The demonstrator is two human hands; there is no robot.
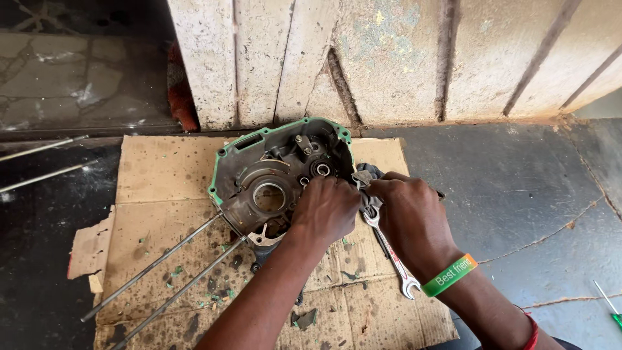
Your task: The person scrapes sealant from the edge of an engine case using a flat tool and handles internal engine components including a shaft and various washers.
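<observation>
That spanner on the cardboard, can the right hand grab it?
Probably yes. The spanner lies bare on the cardboard, just beneath the right hand, with nothing over its lower end. The hand seems to have a rag in its grip.

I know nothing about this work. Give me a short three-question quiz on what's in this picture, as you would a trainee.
1. True or false: the engine case lies on cardboard.
2. What lies beside the right hand? A) a hammer B) a spanner C) a saw
3. Fill in: the gasket round the case's rim is coloured ____.

Key
1. True. The case lies on stained cardboard, and the left hand rests on its near edge.
2. B. The spanner lies on the cardboard, partly under the right hand, which also grips a dark rag.
3. Green. Two long rods stick out from the case toward the lower left.
</observation>
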